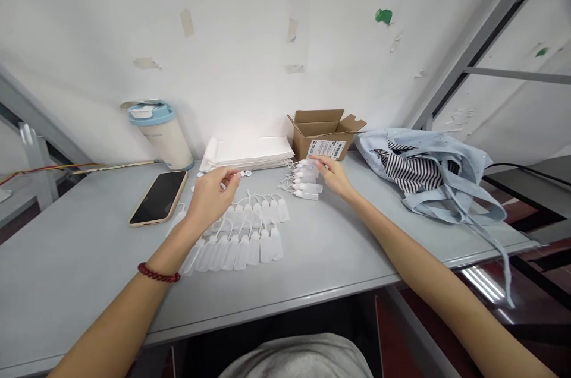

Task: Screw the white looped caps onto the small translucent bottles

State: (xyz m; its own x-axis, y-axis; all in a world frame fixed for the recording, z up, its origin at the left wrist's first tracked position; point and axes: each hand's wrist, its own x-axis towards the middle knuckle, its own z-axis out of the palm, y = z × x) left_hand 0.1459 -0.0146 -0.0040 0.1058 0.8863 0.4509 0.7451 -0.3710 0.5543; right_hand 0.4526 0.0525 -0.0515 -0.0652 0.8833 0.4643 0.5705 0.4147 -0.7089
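Observation:
Several small translucent bottles (241, 252) with thin strap caps lie in two rows on the grey table (321, 253). My left hand (214, 195) is above their back left side, thumb and fingers pinched together at a small white cap (245, 173). To the right, a smaller group of bottles (307, 187) lies in a column in front of the open cardboard box. My right hand (331, 174) is at the back end of that column, its thumb and forefinger close around the rearmost bottle; the fingertips partly cover it.
A phone (159, 198) and a blue-lidded tumbler (166, 137) are on the left. White packets (250, 152) lie along the wall beside the cardboard box (307, 146). A blue cloth bag (428, 170) hangs over the right table edge.

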